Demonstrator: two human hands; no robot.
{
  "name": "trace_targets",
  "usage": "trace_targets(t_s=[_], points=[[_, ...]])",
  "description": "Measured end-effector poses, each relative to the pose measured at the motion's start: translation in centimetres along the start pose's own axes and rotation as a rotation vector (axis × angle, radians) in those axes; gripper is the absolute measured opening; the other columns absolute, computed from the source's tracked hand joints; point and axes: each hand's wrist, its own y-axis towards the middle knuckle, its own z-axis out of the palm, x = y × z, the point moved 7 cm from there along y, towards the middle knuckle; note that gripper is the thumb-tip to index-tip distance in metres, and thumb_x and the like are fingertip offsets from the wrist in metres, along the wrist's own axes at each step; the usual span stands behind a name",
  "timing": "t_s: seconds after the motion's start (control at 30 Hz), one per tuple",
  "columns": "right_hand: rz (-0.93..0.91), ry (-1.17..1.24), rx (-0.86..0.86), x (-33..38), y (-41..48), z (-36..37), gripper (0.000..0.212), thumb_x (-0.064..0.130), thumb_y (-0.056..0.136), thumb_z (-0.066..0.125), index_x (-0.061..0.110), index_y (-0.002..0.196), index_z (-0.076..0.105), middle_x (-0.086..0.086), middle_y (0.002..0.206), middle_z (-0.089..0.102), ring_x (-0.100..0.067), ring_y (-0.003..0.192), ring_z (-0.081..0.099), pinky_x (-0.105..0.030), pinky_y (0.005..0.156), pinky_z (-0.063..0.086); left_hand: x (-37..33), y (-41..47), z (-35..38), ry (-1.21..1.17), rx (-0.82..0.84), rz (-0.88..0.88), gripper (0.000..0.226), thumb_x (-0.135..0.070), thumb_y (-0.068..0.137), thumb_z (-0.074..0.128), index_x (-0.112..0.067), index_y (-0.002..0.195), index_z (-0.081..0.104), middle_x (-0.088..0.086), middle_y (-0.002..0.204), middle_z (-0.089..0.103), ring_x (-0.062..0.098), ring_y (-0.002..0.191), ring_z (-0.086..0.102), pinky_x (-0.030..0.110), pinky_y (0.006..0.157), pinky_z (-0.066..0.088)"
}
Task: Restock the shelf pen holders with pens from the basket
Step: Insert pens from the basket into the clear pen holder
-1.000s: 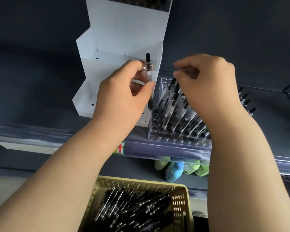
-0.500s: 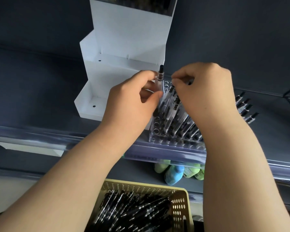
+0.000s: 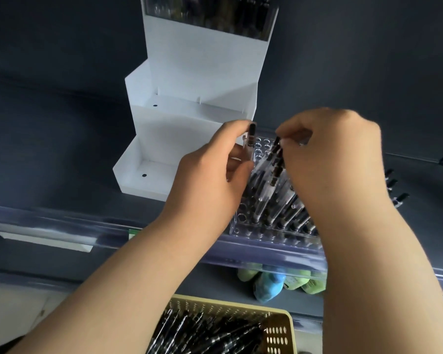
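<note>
- From my remote seat, I am watching the left hand (image 3: 210, 180) curling its fingers and thumb round a spare pen (image 3: 251, 139), carrying it upright with the black end on top. I judge it is waiting there as the next one to go in.
- The right hand (image 3: 338, 159) is pinching the black top of a leaning pen (image 3: 275, 146) between thumb and forefinger. Its other fingers are tucked under, and I am reading this as the hand guiding that pen down into its hole.
- Both hands are working close together but are not touching, right above the clear pen holder (image 3: 242, 218). It is showing open holes along its left and front edges, while rows of pens are leaning back across the middle and right.
- The holder is sitting on the shelf, just behind the shelf's clear front rail (image 3: 62, 221) and touching or nearly touching the white stepped display stand (image 3: 184, 139). The stand's two lower tiers are holding nothing that I can see.
- Below, the yellow basket (image 3: 279, 318) is waiting near the person's body, full of loose pens (image 3: 202, 333) within easy reach for refills.
- Green and blue bottles (image 3: 269, 284) are lying on the lower shelf, and I am judging them to be no part of this job.
- I am judging the restock to be well along in this holder but not finished.
</note>
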Motion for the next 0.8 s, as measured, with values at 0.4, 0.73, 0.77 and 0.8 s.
trace_targets(t_s=[0.4, 0.73, 0.77, 0.8], points=[[0.004, -0.077, 0.066, 1.0, -0.5, 0.5, 0.035, 0.002, 0.075, 0.054, 0.024, 0.096, 0.070, -0.006, 0.091, 0.069, -0.032, 0.086, 0.061, -0.042, 0.085, 0.048, 0.8, -0.3, 2.1, 0.081, 0.098, -0.034, 0.044, -0.004, 0.088, 0.053, -0.030, 0.123, 0.056, -0.015, 0.087, 0.059, 0.006, 0.075, 0.059, 0.009, 0.067, 0.040], [0.078, -0.117, 0.041, 0.4, -0.4, 1.5, 0.026, 0.010, 0.079, 0.056, 0.022, 0.099, 0.068, -0.003, 0.088, 0.068, -0.029, 0.085, 0.061, -0.036, 0.076, 0.051, 0.9, -0.4, 2.4, 0.092, 0.080, -0.077, 0.039, -0.012, 0.090, 0.056, -0.028, 0.125, 0.054, -0.015, 0.086, 0.060, 0.015, 0.079, 0.063, 0.033, 0.073, 0.047], [0.083, -0.100, 0.022, 0.3, -0.4, 1.6, 0.027, 0.011, 0.080, 0.056, 0.022, 0.102, 0.067, -0.003, 0.089, 0.069, -0.029, 0.086, 0.061, -0.036, 0.076, 0.051, 1.0, -0.4, 2.3, 0.083, 0.069, -0.079, 0.038, -0.011, 0.089, 0.057, -0.027, 0.123, 0.055, -0.017, 0.082, 0.059, 0.014, 0.077, 0.063, 0.033, 0.071, 0.048], [0.087, -0.074, 0.002, 0.2, -0.3, 1.6, 0.025, 0.013, 0.082, 0.056, 0.022, 0.104, 0.065, -0.003, 0.090, 0.069, -0.029, 0.087, 0.061, -0.037, 0.077, 0.050, 1.1, -0.3, 2.2, 0.069, 0.057, -0.081, 0.036, -0.012, 0.089, 0.058, -0.027, 0.122, 0.055, -0.019, 0.079, 0.058, 0.011, 0.074, 0.062, 0.032, 0.070, 0.048]])
